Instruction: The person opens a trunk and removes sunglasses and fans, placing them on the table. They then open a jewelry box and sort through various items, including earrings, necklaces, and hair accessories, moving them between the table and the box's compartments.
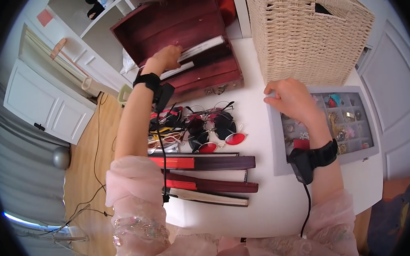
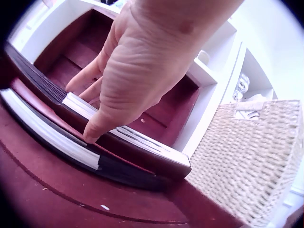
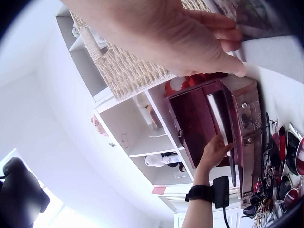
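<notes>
Inside the dark red wooden chest [image 1: 168,20], whose lid stands up, my left hand [image 2: 137,80] grips a thick dark-covered book [image 2: 164,152] with white page edges. The thumb lies on the book's near side and the fingers reach over its far side. Another book [image 2: 52,135] stands upright in the chest, nearer the front wall. My right hand [image 1: 293,99] holds nothing, its fingers loosely bent, over the upper left part of a grey jewellery case [image 1: 277,147]. Rings, chains and other trinkets fill the case's compartments under a clear lid.
Several sunglasses [image 1: 209,127] lie in a cluster before the chest. Nearer the person, several red and black books [image 1: 223,162] lie in a row on the white table [image 1: 265,194]. A tall woven basket [image 1: 298,38] stands behind the jewellery case, right of the chest.
</notes>
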